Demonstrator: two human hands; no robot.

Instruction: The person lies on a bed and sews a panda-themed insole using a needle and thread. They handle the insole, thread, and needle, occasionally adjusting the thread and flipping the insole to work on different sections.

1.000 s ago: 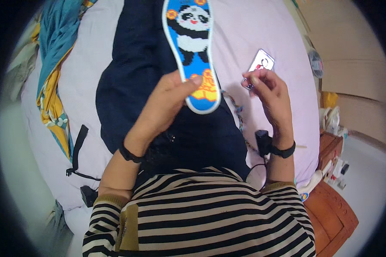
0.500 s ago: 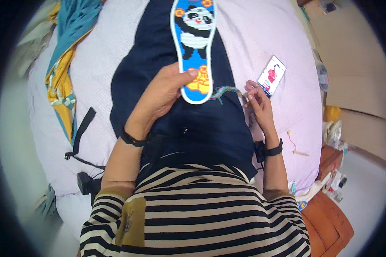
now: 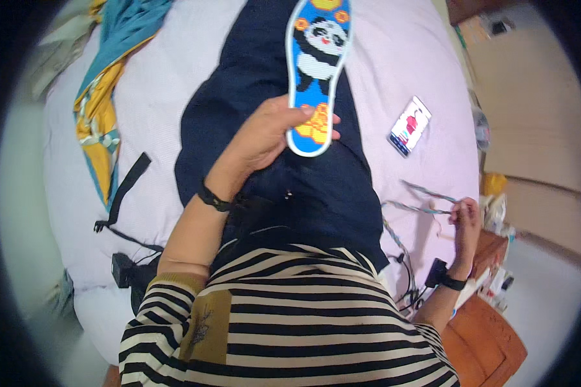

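My left hand [image 3: 263, 133] is closed round the narrow heel end of a cross-stitched insole [image 3: 316, 68], thumb on top and fingertips showing at its right edge. The insole is blue with a white rim, a black-and-white panda and yellow-orange motifs, and it is held up over my dark trousers [image 3: 239, 84]. Out to the right, my right hand [image 3: 466, 222] pinches a braided hank of multicoloured thread [image 3: 423, 209]. One length of the thread sticks out toward the phone, and another hangs in a loop down beside my hip.
A lit phone [image 3: 409, 127] lies on the pale pink bedsheet [image 3: 384, 58], right of my legs. Teal and yellow cloth [image 3: 100, 122] and a black buckled strap [image 3: 128, 187] lie at left. Wooden furniture [image 3: 487, 342] stands beyond the bed's edge at lower right.
My right hand has swung right and toward me from beside the phone, drawing the thread away from the insole. My left hand keeps its hold on the insole, which appears slightly farther right.
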